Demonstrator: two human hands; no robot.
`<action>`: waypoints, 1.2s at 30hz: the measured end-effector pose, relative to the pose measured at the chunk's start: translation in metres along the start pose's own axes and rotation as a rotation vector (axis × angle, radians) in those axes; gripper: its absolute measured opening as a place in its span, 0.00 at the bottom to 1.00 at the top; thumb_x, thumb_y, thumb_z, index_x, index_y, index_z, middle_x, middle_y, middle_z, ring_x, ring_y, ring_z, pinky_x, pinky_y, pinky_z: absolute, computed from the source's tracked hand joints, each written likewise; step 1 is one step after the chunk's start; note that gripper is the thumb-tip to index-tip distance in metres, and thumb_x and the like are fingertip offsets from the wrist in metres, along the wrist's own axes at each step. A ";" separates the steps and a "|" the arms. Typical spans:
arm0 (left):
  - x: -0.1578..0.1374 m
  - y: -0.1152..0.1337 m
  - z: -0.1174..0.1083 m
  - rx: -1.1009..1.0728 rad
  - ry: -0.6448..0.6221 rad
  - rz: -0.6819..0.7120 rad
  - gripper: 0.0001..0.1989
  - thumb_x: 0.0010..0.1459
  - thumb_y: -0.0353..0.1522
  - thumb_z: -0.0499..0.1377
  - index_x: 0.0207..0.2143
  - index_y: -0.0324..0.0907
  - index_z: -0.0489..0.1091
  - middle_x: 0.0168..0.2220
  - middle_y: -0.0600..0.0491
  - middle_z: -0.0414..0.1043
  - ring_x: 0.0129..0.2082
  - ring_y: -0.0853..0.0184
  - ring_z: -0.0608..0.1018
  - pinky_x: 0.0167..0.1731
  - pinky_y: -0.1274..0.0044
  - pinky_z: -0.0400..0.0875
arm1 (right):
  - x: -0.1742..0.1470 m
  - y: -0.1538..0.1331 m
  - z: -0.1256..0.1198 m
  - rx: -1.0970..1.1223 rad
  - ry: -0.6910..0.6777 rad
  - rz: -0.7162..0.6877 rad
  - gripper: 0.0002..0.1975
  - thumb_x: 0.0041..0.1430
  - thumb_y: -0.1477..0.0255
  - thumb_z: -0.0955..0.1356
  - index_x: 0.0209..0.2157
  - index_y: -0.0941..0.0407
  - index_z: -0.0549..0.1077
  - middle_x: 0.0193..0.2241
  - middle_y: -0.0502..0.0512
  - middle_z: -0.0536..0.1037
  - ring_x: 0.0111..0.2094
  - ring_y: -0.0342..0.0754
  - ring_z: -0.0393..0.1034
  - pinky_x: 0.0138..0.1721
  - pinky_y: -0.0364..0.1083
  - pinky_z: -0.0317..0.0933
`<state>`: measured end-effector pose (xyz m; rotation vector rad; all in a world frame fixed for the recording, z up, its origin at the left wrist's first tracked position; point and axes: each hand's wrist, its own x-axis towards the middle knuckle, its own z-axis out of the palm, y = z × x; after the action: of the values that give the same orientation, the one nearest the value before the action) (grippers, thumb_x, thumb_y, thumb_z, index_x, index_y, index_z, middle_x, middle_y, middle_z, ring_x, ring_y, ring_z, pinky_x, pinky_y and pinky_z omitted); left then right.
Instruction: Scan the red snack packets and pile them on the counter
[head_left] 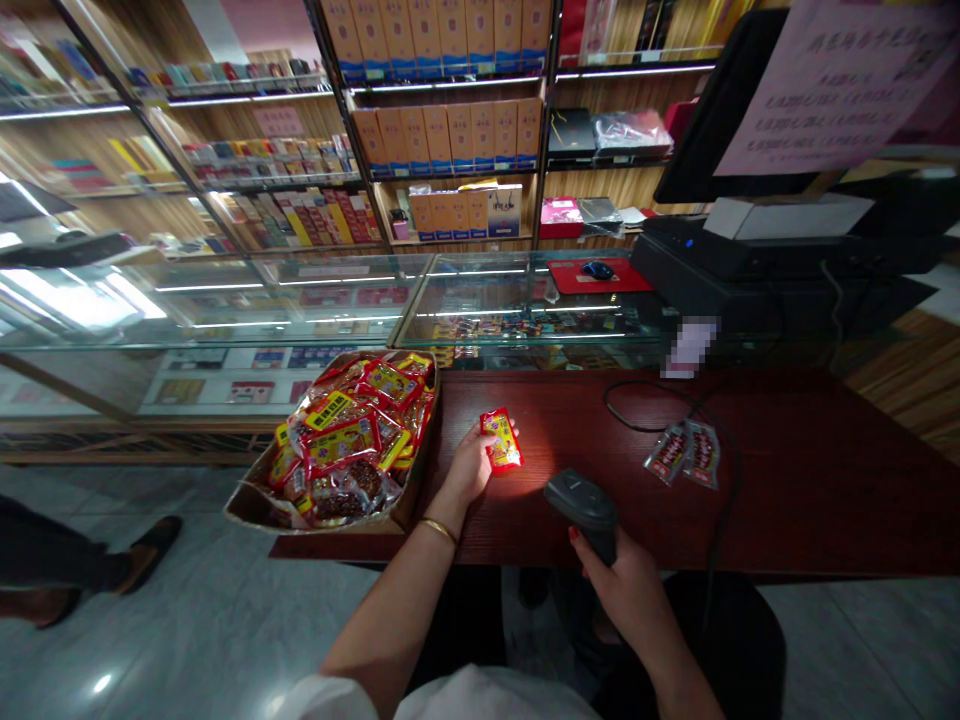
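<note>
Logging risks: what might slip?

Likeliest the box (418, 470), which seems to overhang the left edge of the counter (825, 480); a bump from the left forearm (409, 575) could tip it.

Hands?

Left hand (472, 464): arm stretched forward, thumb pinching a red-yellow packet (505, 440) over the counter's left half; cannot tell if touching. Right hand (628, 575): forearm slanting inward, low by the front edge, clasped round the scanner (581, 497), its head angled toward the packet.
</note>
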<state>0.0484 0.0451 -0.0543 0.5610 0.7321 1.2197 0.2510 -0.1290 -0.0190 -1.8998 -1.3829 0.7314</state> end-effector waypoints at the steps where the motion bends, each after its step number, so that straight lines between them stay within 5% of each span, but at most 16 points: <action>1: 0.000 0.000 0.000 0.000 0.003 0.001 0.24 0.45 0.26 0.64 0.48 0.39 0.71 0.47 0.42 0.80 0.49 0.52 0.81 0.54 0.56 0.69 | 0.000 0.000 0.000 -0.002 0.001 0.004 0.25 0.59 0.48 0.65 0.37 0.55 0.79 0.25 0.59 0.83 0.29 0.58 0.81 0.30 0.47 0.68; 17: -0.007 0.007 0.006 0.018 -0.094 -0.025 0.22 0.49 0.27 0.66 0.48 0.39 0.72 0.49 0.43 0.79 0.50 0.53 0.80 0.53 0.59 0.72 | 0.000 0.005 0.004 -0.005 -0.022 0.019 0.26 0.59 0.48 0.65 0.41 0.55 0.79 0.29 0.61 0.85 0.34 0.61 0.82 0.34 0.50 0.70; 27: -0.048 0.017 0.037 0.008 -0.138 -0.064 0.24 0.58 0.33 0.64 0.57 0.47 0.66 0.53 0.46 0.77 0.52 0.54 0.79 0.53 0.56 0.72 | -0.010 -0.011 -0.006 0.033 0.003 -0.064 0.22 0.61 0.54 0.66 0.44 0.55 0.79 0.34 0.60 0.86 0.38 0.58 0.82 0.41 0.49 0.71; 36: -0.057 0.022 0.040 0.018 -0.140 -0.072 0.22 0.56 0.31 0.65 0.53 0.45 0.69 0.48 0.47 0.79 0.49 0.55 0.80 0.54 0.57 0.72 | -0.014 -0.015 -0.008 0.020 0.005 -0.053 0.21 0.61 0.53 0.65 0.38 0.55 0.80 0.22 0.57 0.82 0.31 0.59 0.82 0.36 0.50 0.72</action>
<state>0.0548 -0.0037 -0.0008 0.6231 0.6404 1.0965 0.2447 -0.1404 -0.0014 -1.8405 -1.4125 0.7117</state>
